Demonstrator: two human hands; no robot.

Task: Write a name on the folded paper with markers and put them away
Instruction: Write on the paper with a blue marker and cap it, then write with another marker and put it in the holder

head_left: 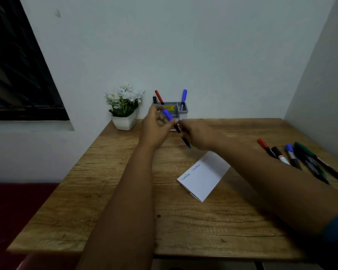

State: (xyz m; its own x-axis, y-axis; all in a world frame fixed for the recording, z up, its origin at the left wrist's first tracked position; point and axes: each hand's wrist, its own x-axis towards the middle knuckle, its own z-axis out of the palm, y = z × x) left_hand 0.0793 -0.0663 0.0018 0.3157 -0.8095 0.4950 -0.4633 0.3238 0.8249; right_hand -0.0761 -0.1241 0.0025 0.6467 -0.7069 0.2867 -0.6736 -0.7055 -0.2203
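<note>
head view: left hand (154, 126) pinches blue cap (167, 114), right hand (196, 134) grips marker (181, 136) body, both over the far middle of the table (109, 191). marker's long axis runs far-left to near-right, cap end at the left hand. holder (176, 109) just beyond. folded paper (203, 176) near-right of the hands.

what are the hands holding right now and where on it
The left hand pinches the blue cap; the right hand grips the dark barrel of the marker around its middle.
</note>
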